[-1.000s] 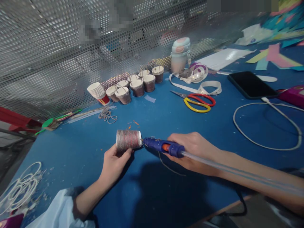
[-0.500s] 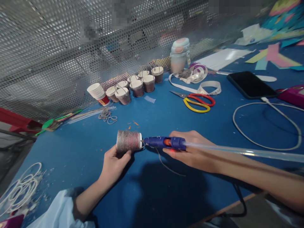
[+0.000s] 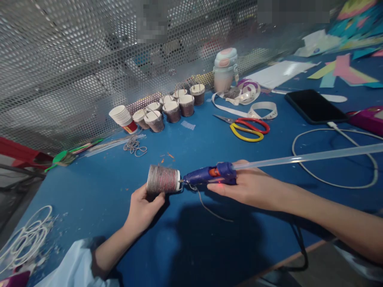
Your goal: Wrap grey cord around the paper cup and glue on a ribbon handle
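Note:
My left hand (image 3: 145, 209) grips a paper cup (image 3: 163, 179) lying on its side, wrapped in grey and reddish string. The cup's white end faces right. In my right hand (image 3: 251, 185) is a blue hot glue gun (image 3: 199, 175), with a long clear glue stick (image 3: 299, 158) running out of its back to the right. The gun's nozzle points left and sits at the cup's white end; whether it touches is too small to tell. A loose tail of string (image 3: 211, 210) trails from beneath the nozzle over the blue table.
Behind stand several string-wrapped cups (image 3: 172, 111) with handles and a stack of white cups (image 3: 119, 115). Scissors (image 3: 247, 129), ribbon (image 3: 263, 109), a phone (image 3: 314, 105) with a white cable, and a bottle (image 3: 224, 71) lie or stand right. White cord (image 3: 26, 239) is at left.
The glue gun has tilted, its back end and glue stick swinging upward while the nozzle stays by the cup's end. My left hand and the cup have hardly moved.

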The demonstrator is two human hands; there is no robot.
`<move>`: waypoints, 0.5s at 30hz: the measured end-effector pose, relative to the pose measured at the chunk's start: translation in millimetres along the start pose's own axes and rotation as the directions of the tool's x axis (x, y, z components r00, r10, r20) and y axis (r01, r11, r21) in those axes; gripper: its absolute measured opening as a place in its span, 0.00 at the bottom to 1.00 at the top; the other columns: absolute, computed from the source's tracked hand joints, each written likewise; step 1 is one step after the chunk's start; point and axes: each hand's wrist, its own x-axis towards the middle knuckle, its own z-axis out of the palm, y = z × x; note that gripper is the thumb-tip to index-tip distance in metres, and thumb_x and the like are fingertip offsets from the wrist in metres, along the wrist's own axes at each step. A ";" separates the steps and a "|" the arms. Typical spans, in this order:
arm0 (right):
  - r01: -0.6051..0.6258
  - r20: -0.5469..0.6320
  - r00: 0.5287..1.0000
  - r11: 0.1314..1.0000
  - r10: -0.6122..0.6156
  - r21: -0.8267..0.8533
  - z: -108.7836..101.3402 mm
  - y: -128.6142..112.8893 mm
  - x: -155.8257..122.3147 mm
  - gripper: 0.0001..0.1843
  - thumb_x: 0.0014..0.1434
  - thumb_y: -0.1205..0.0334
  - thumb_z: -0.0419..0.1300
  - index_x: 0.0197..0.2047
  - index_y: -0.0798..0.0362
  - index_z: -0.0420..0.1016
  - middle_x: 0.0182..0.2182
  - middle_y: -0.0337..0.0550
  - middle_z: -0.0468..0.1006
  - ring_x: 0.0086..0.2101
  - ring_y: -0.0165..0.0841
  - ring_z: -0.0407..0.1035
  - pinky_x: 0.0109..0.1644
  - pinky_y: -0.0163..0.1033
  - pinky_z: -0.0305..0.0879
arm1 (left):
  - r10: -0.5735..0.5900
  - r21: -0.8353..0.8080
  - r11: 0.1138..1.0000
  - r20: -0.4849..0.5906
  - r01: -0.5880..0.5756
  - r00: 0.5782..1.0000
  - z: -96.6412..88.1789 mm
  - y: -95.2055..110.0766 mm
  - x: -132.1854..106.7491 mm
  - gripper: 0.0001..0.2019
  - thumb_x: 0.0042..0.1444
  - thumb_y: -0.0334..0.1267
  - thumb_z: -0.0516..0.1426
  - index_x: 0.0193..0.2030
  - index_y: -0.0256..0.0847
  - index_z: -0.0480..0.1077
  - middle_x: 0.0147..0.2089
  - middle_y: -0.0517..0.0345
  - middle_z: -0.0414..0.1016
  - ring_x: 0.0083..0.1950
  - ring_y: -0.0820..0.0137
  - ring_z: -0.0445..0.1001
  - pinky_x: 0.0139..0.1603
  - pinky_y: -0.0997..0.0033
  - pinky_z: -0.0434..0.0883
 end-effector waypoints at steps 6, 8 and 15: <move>-0.016 -0.029 0.999 1.000 0.016 -0.005 -2.3 2.3 0.0 0.18 0.61 0.51 0.52 0.31 0.49 0.79 0.22 0.38 0.74 0.26 0.33 0.67 0.31 0.36 0.59 | 0.064 0.041 0.997 0.014 -0.064 0.998 -1.0 -3.5 -0.6 0.06 0.45 0.35 0.58 0.28 0.34 0.75 0.23 0.61 0.73 0.25 0.73 0.68 0.28 0.75 0.67; -0.024 -0.028 0.999 1.000 0.024 -0.012 -2.8 2.5 -0.9 0.18 0.60 0.51 0.52 0.30 0.49 0.79 0.21 0.38 0.74 0.26 0.33 0.67 0.31 0.36 0.58 | 0.088 0.051 0.995 0.018 -0.088 0.996 -0.9 -4.9 -1.1 0.06 0.46 0.34 0.58 0.28 0.35 0.75 0.24 0.61 0.74 0.26 0.73 0.69 0.29 0.75 0.67; -0.019 -0.015 1.000 1.000 0.018 -0.017 -3.9 1.1 -2.1 0.17 0.59 0.50 0.53 0.30 0.49 0.79 0.22 0.38 0.75 0.26 0.33 0.68 0.29 0.35 0.57 | 0.116 0.051 0.992 0.029 -0.117 0.993 -0.6 -6.1 -1.7 0.05 0.46 0.33 0.57 0.28 0.35 0.74 0.24 0.61 0.74 0.25 0.73 0.68 0.28 0.76 0.67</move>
